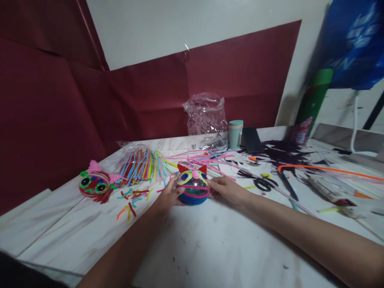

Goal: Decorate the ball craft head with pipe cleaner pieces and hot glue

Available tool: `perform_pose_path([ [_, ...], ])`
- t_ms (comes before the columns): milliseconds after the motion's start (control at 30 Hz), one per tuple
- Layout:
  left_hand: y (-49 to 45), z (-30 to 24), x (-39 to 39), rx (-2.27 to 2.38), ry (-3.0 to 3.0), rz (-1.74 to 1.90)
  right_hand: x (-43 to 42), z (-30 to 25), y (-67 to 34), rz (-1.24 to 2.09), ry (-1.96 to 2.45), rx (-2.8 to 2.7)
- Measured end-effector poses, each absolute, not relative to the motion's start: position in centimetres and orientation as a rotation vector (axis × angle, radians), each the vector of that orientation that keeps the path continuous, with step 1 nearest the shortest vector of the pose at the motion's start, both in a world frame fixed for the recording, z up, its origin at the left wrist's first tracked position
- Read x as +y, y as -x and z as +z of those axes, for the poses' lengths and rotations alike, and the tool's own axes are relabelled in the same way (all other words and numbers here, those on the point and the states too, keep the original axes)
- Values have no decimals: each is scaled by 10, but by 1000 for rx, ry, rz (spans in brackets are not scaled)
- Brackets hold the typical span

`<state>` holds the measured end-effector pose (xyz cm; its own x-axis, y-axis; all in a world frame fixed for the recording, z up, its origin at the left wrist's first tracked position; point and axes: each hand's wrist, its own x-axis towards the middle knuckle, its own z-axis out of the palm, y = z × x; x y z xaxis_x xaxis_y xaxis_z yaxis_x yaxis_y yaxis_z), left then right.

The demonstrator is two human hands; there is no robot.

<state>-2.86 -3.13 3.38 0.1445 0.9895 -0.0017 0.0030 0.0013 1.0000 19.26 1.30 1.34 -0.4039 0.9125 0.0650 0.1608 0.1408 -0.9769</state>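
Note:
A round animal-face craft (194, 195), blue below with red pointed ears, yellow-ringed blue eyes and a pink nose, is held upright between both hands at the middle of the table. Its front has a shiny clear part edged in pink. My left hand (171, 193) is closed around its left side, thumb at the front. On the right side, my right hand (218, 187) grips the edge with bent fingers. A second animal-face craft (95, 185) with green-ringed eyes and pink ears lies to the left, apart from my hands.
Colourful pipe cleaners (144, 166) lie bundled in clear plastic, with cut pieces (132, 200) in front. Black-handled scissors (265, 184), a glue gun (333, 192) and dark scraps (282, 154) are on the right. A green cup (235, 134) and a phone (252, 140) stand behind.

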Motion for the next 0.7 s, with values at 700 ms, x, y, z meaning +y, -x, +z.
perform_pose_path([
  [700, 25, 38, -34, 978, -1145, 1118, 8, 27, -190, 1495, 886, -1547],
])
